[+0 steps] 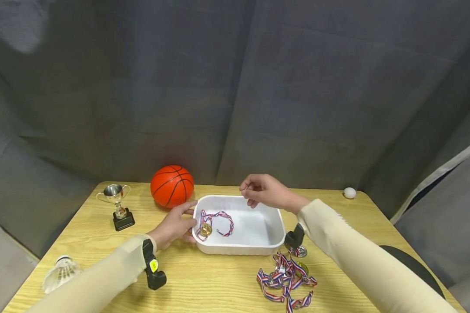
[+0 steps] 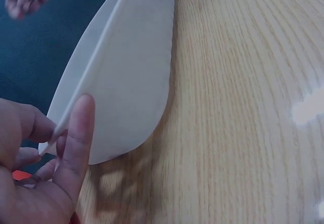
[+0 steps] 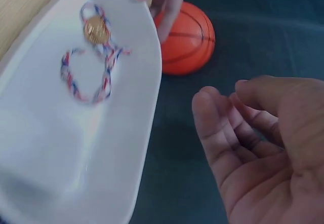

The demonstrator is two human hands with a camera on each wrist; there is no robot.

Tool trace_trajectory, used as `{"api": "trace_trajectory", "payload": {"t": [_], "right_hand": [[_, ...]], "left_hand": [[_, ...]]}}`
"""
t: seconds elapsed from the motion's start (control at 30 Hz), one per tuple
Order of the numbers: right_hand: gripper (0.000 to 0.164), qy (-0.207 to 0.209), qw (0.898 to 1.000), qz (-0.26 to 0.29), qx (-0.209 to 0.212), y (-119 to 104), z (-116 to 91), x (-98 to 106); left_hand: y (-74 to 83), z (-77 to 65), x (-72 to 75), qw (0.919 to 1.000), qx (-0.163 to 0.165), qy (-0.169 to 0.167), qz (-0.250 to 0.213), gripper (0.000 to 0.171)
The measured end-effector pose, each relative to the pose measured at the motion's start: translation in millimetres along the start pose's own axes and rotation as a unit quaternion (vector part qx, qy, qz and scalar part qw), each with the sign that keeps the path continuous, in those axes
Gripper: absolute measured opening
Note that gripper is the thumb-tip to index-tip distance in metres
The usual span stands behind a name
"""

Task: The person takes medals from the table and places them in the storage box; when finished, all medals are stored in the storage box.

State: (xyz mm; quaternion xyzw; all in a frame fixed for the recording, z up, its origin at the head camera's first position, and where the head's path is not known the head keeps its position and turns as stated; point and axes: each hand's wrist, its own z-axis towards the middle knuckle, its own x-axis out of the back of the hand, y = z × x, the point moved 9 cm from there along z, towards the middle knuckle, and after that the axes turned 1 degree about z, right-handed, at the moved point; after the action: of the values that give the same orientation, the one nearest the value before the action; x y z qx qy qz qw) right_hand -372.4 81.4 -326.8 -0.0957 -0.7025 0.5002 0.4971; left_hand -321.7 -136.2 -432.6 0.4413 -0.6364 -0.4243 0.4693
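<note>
A white plastic tray stands in the middle of the table. Inside its left end lies a gold medal on a striped red, white and blue ribbon. My left hand grips the tray's left end, its thumb along the outer wall and its fingers around the end. Above the far rim hovers my right hand, fingers loosely bent and holding nothing; the right wrist view shows a gap between thumb and fingertips. In front of the tray's right end is a tangled heap of ribboned medals.
An orange mini basketball sits behind my left hand. Further left stands a small trophy cup, with a shuttlecock nearer the front. A white ball rests at the back right. Beside my right forearm lies a black round object.
</note>
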Motion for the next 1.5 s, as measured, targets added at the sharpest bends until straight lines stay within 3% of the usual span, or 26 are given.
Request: {"api": "trace_trajectory", "payload": {"t": [0.2,0.4,0.6,0.77,0.93,1.23,1.5], "right_hand": [[0.019,0.046,0.999,0.015,-0.012,30,-44,42],[0.029,0.061,0.995,0.044,-0.058,81,-85,67],[0.032,0.006,0.992,0.044,-0.118,148,-116,47],[0.036,-0.036,0.987,0.056,-0.15,181,-131,23],[0.039,-0.03,0.984,0.048,-0.166,192,-133,15],[0.025,-0.023,0.995,0.003,-0.096,184,-124,9],[0.018,-0.023,0.995,-0.018,-0.093,186,-124,6]], "left_hand": [[2.2,-0.1,1.5,1.0,-0.005,-0.001,-0.001,0.072],[2.1,-0.2,2.4,1.0,-0.005,0.005,0.001,0.072],[-5.1,0.0,-2.5,1.0,0.002,0.007,0.004,0.068],[-6.6,1.0,-2.1,0.9999,0.004,0.014,0.006,0.068],[-3.2,0.9,-2.5,0.9998,0.002,0.01,0.016,0.068],[1.0,0.0,-4.0,0.9999,-0.004,0.01,0.008,0.07],[0.9,-1.1,-4.6,0.9998,-0.008,0.016,0.012,0.07]]}}
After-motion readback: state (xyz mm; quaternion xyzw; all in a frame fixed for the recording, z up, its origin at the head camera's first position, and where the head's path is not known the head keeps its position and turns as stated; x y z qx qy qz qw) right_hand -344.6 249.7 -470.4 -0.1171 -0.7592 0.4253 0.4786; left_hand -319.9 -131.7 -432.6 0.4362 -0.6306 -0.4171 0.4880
